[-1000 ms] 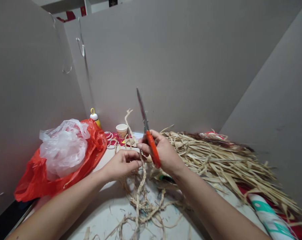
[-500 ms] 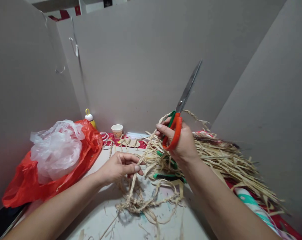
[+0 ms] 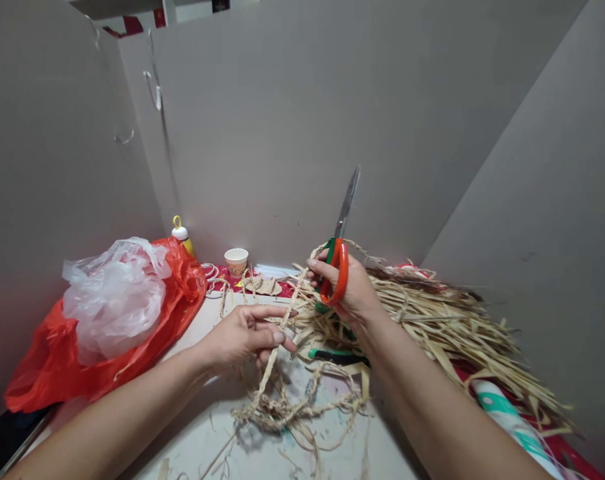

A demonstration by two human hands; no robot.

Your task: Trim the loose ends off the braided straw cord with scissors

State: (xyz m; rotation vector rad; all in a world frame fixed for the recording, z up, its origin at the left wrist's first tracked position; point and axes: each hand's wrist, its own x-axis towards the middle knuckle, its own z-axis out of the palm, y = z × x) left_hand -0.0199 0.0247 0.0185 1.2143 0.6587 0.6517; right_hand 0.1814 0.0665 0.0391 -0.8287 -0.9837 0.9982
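in the head view, the left hand [image 3: 249,337] has the cord [image 3: 269,370] between thumb and fingers, seemingly in a light grip, with the index finger stretched out past it. the right hand [image 3: 352,283] pinches the same cord higher up between thumb and fingertip, while the scissors [image 3: 349,200] rest in that hand too, blades pointing up and away. the cord rises slantwise from a tangle [image 3: 277,412] on the worktop [image 3: 182,447], passes through the left fingers and reaches the right ones; a thin frayed end shows beyond the right hand. a pull from here could tighten the tangle into a knot, since the coils and stray strands lie crossed. the cord could also slip from the left fingers, their hold looking so slight. because the scissors share the right hand with the cord, a loop might hook on a handle, or a turned wrist might swing the blades. pliers [image 3: 337,358] and straw [image 3: 442,327] lie near enough that loose strands could catch on them.
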